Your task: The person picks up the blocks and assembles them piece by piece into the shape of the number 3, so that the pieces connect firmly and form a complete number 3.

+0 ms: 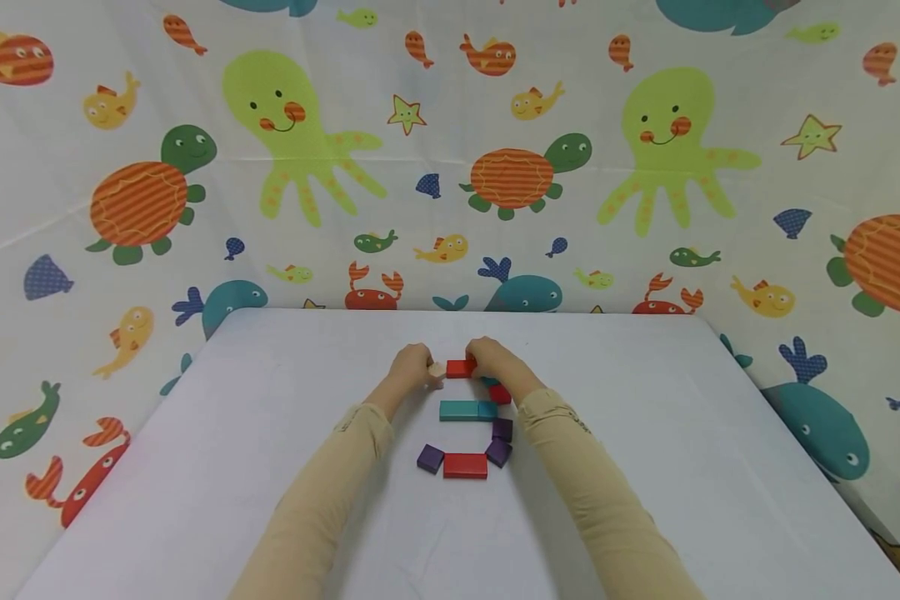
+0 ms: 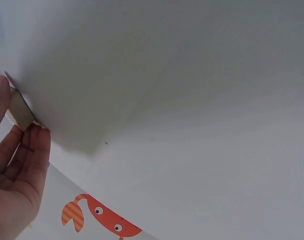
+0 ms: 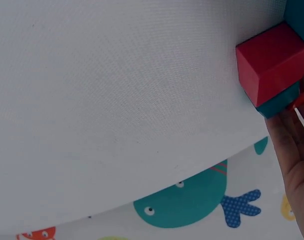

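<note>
My left hand (image 1: pixel 412 365) pinches a small plain wooden block (image 1: pixel 437 370) at the left end of the top row, thumb on the near side and fingers on the far side in the left wrist view (image 2: pixel 22 111). Beside it lies a red rectangular block (image 1: pixel 460 369). Its right end is between the thumb and fingers of my right hand (image 1: pixel 495 362), which partly hides it. Just under that hand, a teal block (image 3: pixel 279 101) and another red block (image 3: pixel 271 62) continue the curve, the fingertips close to the teal one.
Nearer me on the white table (image 1: pixel 195 467) lie a long teal block (image 1: pixel 459 411), a blue block (image 1: pixel 487 411), two purple blocks (image 1: pixel 502 430) down the right side, a red block (image 1: pixel 465 466) and a purple block (image 1: pixel 431 459) at lower left. A sea-animal cloth (image 1: pixel 450 167) hangs behind.
</note>
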A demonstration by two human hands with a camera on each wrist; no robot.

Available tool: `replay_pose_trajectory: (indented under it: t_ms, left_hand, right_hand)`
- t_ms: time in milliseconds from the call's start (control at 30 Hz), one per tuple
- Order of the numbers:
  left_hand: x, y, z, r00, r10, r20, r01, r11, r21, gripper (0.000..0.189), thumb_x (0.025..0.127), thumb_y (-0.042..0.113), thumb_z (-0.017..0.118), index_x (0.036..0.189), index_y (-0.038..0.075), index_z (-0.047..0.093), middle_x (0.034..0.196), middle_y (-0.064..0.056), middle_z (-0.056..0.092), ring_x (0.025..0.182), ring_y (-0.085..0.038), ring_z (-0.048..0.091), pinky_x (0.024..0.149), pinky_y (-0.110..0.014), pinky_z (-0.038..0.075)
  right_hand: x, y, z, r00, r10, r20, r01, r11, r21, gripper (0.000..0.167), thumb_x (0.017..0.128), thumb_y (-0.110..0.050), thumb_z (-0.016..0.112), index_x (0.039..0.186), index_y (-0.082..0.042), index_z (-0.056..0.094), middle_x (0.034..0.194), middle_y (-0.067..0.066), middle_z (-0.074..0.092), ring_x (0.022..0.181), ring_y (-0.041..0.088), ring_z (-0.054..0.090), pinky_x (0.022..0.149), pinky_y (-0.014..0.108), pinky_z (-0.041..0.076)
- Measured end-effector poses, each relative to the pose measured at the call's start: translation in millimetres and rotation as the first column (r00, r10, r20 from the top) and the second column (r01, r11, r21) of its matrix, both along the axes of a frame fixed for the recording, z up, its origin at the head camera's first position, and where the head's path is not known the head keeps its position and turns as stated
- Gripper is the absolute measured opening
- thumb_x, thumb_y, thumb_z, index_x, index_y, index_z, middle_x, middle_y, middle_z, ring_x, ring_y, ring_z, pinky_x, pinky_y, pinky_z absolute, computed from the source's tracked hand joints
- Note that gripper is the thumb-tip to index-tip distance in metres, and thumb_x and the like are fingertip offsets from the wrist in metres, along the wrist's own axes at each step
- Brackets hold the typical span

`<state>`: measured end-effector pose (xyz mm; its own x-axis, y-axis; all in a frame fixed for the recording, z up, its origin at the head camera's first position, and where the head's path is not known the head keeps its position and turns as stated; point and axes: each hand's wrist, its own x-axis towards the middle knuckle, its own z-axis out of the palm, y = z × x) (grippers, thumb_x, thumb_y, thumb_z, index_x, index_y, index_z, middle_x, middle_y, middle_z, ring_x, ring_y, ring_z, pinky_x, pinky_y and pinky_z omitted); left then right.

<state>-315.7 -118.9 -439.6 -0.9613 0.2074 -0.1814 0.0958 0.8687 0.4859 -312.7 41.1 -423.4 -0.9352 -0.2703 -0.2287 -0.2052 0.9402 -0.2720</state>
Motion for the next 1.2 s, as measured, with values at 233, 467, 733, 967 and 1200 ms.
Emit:
replay_pose_trajectory:
  t_ms: [233, 467, 733, 967, 1200]
  left_hand:
    - [0.0, 0.9, 2.8, 0.999, 0.005, 0.037, -0.005, 1.0, -0.003, 0.04, 0.073, 0.019, 0.081, 0.104, 0.0, 0.065, 0.092, -0.01, 0.065, 0.082, -0.02, 0.054, 0.078, -0.029, 0.05]
    - [-1.3, -3.6, 7.4, 0.997, -0.067, 0.048, 0.067, 0.998, -0.008, 0.054, 0.082, 0.039, 0.071, 0.114, -0.003, 0.061, 0.102, -0.015, 0.065, 0.088, -0.023, 0.056, 0.082, -0.034, 0.052]
    - [-2.5, -13.8, 6.9, 0.984, -0.175, 0.033, 0.175, 0.985, -0.003, 0.056, 0.09, 0.043, 0.06, 0.127, 0.001, 0.056, 0.114, -0.016, 0.062, 0.099, -0.026, 0.057, 0.089, -0.038, 0.051]
    - [-0.5, -25.4, 5.7, 0.975, -0.208, -0.078, 0.212, 0.976, 0.056, 0.049, 0.092, 0.037, 0.058, 0.128, 0.005, 0.057, 0.123, -0.017, 0.061, 0.113, -0.03, 0.056, 0.097, -0.044, 0.047]
    - [6.8, -33.3, 15.3, 0.947, -0.261, -0.184, 0.272, 0.962, 0.033, 0.042, 0.092, 0.032, 0.06, 0.126, 0.006, 0.059, 0.125, -0.016, 0.06, 0.116, -0.032, 0.055, 0.099, -0.046, 0.045]
  right_hand:
    - [0.6, -0.4, -0.1, 0.999, -0.032, 0.013, 0.033, 0.999, -0.027, 0.033, 0.082, -0.004, 0.069, 0.114, 0.001, 0.062, 0.108, 0.014, 0.065, 0.097, 0.024, 0.055, 0.097, 0.036, 0.048]
    - [-0.1, 1.3, 3.1, 0.998, -0.019, 0.064, 0.022, 0.999, -0.041, 0.045, 0.083, -0.01, 0.071, 0.125, 0.0, 0.056, 0.121, 0.016, 0.06, 0.107, 0.026, 0.055, 0.102, 0.039, 0.044]
    - [0.7, 16.2, 3.8, 0.994, 0.056, 0.093, -0.041, 0.987, -0.157, 0.055, 0.086, -0.019, 0.069, 0.133, 0.001, 0.049, 0.133, 0.02, 0.053, 0.123, 0.032, 0.05, 0.105, 0.042, 0.041]
    - [7.2, 23.2, 14.0, 0.997, 0.069, 0.035, -0.062, 0.983, -0.173, 0.051, 0.089, -0.02, 0.063, 0.134, -0.002, 0.047, 0.137, 0.022, 0.047, 0.129, 0.035, 0.043, 0.109, 0.048, 0.035]
    - [17.6, 30.8, 19.0, 0.993, 0.102, -0.065, -0.113, 0.97, -0.216, 0.041, 0.092, -0.016, 0.06, 0.129, -0.001, 0.053, 0.13, 0.021, 0.054, 0.121, 0.034, 0.05, 0.105, 0.046, 0.041]
